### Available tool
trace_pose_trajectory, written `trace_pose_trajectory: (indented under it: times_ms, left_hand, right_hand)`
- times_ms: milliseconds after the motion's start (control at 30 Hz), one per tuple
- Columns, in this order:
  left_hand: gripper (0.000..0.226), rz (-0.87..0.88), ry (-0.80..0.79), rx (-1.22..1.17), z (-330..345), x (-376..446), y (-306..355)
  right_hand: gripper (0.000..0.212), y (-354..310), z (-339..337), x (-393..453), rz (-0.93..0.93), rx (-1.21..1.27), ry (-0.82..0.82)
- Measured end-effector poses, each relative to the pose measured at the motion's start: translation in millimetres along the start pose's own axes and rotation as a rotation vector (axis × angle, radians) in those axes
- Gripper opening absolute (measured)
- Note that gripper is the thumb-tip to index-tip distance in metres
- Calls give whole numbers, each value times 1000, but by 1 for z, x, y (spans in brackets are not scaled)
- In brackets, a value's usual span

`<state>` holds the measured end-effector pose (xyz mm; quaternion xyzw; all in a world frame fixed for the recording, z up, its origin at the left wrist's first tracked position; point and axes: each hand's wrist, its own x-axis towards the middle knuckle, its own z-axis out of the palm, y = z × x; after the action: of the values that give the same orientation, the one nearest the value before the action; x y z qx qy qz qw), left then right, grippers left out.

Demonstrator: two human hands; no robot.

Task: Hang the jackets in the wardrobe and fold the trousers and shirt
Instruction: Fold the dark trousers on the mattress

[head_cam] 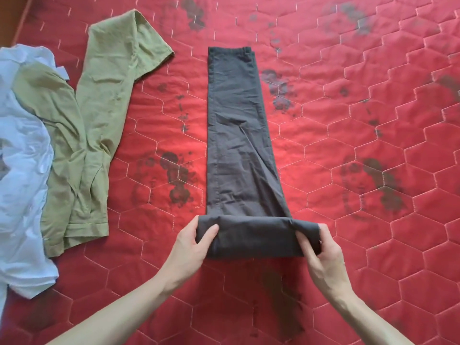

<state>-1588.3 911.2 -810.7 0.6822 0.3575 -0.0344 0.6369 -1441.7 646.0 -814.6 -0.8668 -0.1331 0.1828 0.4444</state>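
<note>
The white shirt [22, 170] runs off the left edge, so I can't see its full shape. It covers part of the green trousers [82, 145]. My fingertips are tucked behind the rolled end of the grey trousers [239, 135].

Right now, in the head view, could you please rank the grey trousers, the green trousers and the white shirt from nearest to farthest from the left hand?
1. Grey trousers: the left hand grips the left end of their rolled part.
2. Green trousers: lying to the left on the red quilt.
3. White shirt: at the far left edge, beyond the green trousers.
</note>
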Motion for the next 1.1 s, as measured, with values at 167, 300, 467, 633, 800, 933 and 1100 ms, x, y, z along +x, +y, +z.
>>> trace_pose_trajectory:
  times_ms: [167,300,467,633,800,933,1100]
  left_hand:
    - [13,-63,144,-66,16,9,-2]
    - [20,-131,174,-107,18,19,-8]
    - [50,-146,80,58,13,30,-18]
    - [42,-82,52,128,11,46,-30]
    - [44,-77,40,186,11,52,-40]
    - [71,-75,169,395,19,48,-41]
    - [85,207,399,874,38,46,-32]
  right_hand:
    - [20,2,20,30,73,8,33]
    - [17,1,39,65,69,51,4]
    - [13,12,54,90,64,12,-45]
    - [23,34,57,91,190,-252,-48]
    - [15,41,61,82,218,-308,14]
    - [43,46,62,71,-128,-646,112]
    - [62,57,63,55,-461,-800,-98]
